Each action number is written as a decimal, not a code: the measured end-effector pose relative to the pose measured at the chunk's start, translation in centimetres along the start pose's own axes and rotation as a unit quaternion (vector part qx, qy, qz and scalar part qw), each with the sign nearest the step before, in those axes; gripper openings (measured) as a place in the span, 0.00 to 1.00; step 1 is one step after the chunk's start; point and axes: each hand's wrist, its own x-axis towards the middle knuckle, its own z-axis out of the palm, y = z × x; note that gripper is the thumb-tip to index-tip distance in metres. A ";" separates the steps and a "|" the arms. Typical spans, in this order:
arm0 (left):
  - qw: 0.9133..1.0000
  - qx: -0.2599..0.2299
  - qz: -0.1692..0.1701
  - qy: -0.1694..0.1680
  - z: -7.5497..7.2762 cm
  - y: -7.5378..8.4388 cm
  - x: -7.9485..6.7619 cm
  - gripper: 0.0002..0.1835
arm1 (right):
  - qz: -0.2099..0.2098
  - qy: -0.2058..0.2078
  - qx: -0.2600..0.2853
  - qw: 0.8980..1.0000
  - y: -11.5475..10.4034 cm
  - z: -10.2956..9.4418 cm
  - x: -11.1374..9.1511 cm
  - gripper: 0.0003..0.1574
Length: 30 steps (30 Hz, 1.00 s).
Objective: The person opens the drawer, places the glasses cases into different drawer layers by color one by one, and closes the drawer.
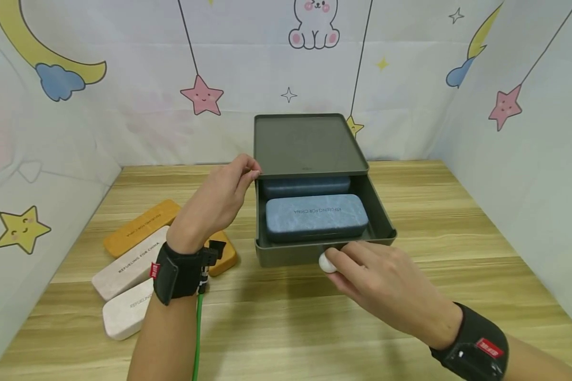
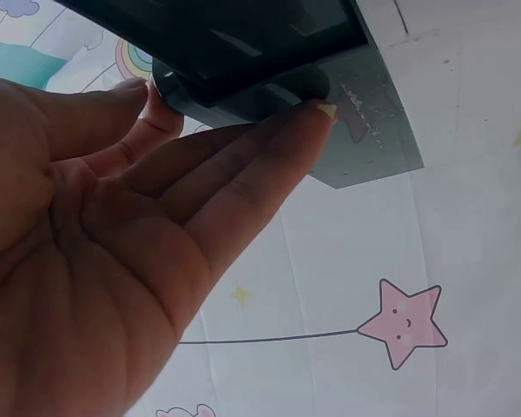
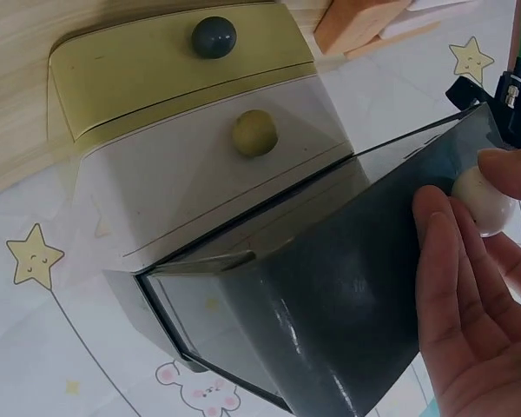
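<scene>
At the cabinet's front, the right hand pinches the white knob of the pulled-out grey-green drawer; the left hand touches its left front corner, fingers fairly straight. Too hard a pull could tip the cabinet or slide the two blue glasses cases inside. Left of the cabinet: two mustard cases, two pale cases. Below the open drawer: one white drawer, one yellow drawer.
</scene>
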 end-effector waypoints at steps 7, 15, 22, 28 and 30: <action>1.000 0.001 0.002 0.002 0.0 0.0 0.0 0.18 | -0.010 0.045 0.004 0.999 0.2 0.1 0.4 0.18; 1.000 -0.001 0.000 0.000 0.0 0.0 0.0 0.18 | -0.005 0.036 0.001 0.999 0.8 0.3 0.4 0.12; 1.000 0.000 -0.003 0.000 0.1 0.0 0.1 0.19 | -0.004 0.032 -0.004 0.999 1.3 0.6 0.5 0.14; 1.000 0.001 -0.004 0.000 0.1 0.0 0.0 0.19 | -0.002 0.030 -0.009 0.999 1.8 0.9 0.8 0.14; 1.000 0.000 -0.003 0.000 0.1 0.0 0.0 0.19 | 0.002 0.026 -0.013 1.000 1.9 1.0 0.9 0.15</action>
